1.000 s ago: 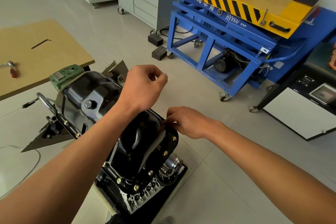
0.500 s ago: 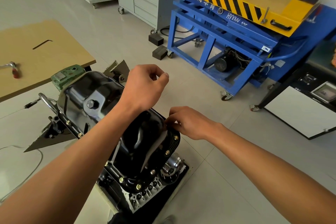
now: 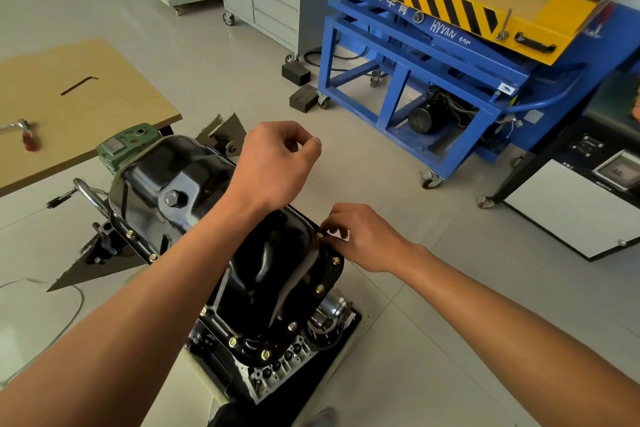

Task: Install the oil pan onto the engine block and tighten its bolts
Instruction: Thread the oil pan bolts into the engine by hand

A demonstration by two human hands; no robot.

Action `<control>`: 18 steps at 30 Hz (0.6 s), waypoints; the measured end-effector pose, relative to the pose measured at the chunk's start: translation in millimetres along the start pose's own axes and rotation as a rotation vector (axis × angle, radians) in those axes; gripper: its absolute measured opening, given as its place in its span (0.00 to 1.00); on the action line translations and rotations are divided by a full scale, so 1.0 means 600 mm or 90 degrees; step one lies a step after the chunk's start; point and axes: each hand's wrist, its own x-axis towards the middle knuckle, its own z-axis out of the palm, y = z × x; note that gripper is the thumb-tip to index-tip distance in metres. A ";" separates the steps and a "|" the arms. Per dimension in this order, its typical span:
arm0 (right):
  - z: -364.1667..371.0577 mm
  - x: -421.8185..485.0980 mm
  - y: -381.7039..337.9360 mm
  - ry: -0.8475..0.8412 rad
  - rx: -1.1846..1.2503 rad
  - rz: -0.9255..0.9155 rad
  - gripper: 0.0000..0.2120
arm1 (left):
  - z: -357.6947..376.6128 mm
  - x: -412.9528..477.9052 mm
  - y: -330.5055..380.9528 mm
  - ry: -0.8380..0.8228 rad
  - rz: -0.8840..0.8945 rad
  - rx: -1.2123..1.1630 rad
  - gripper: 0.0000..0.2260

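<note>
Oil pan has right hand pinching bolt; lift reads "HYXNN".

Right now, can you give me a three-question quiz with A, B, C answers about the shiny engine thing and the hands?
1. Where does the red-handled tool lie? A on the yellow ramp; B on the wooden table; C on the floor.
2. What colour is the oil pan? A black; B yellow; C green.
3. What is the right hand doing? A hanging open; B holding the tool; C pinching a bolt at the pan's edge.
Answers: 1 B, it rests on the tabletop at the left. 2 A, its glossy shell is black. 3 C, its fingertips close on a bolt on the flange.
</note>
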 end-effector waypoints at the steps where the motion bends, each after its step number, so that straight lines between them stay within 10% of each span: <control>1: -0.001 0.001 -0.001 -0.003 -0.003 0.000 0.08 | 0.000 0.000 0.000 0.001 -0.001 0.000 0.09; 18: -0.007 0.011 0.002 -0.070 -0.064 0.003 0.10 | 0.001 0.000 0.000 0.007 -0.004 -0.014 0.09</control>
